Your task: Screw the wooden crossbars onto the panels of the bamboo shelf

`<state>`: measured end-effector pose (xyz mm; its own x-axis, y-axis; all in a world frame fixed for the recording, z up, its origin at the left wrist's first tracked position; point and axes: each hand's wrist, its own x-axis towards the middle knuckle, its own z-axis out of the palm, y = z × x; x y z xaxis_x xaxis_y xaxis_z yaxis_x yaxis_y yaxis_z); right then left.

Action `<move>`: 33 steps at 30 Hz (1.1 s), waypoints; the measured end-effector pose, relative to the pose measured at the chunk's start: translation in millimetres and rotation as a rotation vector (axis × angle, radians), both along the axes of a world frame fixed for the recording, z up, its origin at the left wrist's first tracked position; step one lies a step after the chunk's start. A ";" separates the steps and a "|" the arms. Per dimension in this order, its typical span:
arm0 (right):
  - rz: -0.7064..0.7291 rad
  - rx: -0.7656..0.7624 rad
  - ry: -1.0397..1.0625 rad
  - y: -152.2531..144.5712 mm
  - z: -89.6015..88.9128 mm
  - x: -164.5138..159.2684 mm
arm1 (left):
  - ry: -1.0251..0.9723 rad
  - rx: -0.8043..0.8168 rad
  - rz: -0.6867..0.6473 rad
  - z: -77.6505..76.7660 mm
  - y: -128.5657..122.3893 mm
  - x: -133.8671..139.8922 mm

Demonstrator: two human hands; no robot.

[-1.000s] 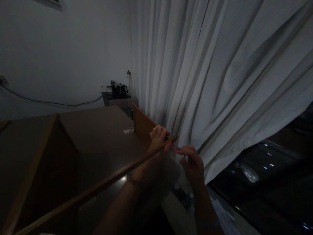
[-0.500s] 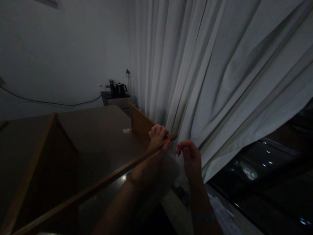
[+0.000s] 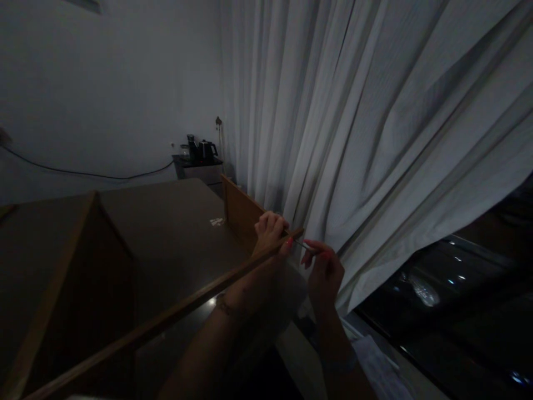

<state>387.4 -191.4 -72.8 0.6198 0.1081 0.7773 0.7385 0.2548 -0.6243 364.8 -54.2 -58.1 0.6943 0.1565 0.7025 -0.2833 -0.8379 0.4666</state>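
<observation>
A long wooden board [image 3: 183, 306] stands on edge across the table, running from the lower left to a corner at its far right end. There it meets a shorter wooden panel [image 3: 240, 206]. My left hand [image 3: 270, 228] is closed around that corner, its fingers over the top and the thumb on the board's outer side. In the pinched fingers of my right hand [image 3: 327, 275] is a thin metal rod [image 3: 301, 244], its tip at the board's outer face beside my left thumb. The dim light hides what kind of tool it is.
Another upright wooden panel [image 3: 89, 278] joins the board on the left. Small pale pieces [image 3: 216, 221] lie on the dark tabletop [image 3: 175, 222]. White curtains [image 3: 316, 111] hang close on the right. A black kettle [image 3: 206, 149] stands on a far cabinet.
My right hand has turned and shifted slightly, and more of the metal rod shows between its fingers and the board. My left hand keeps its hold on the corner.
</observation>
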 end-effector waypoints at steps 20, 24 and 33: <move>0.103 -0.310 0.037 -44.1 14.3 23.3 | -0.046 -0.024 -0.037 3.5 -1.6 -7.7; 0.173 -0.296 0.096 -48.6 18.4 21.7 | -0.009 -0.010 -0.041 6.1 -1.3 -10.2; -0.092 -0.554 -0.194 -61.0 32.5 12.1 | -0.020 -0.058 -0.034 6.6 -4.8 -7.2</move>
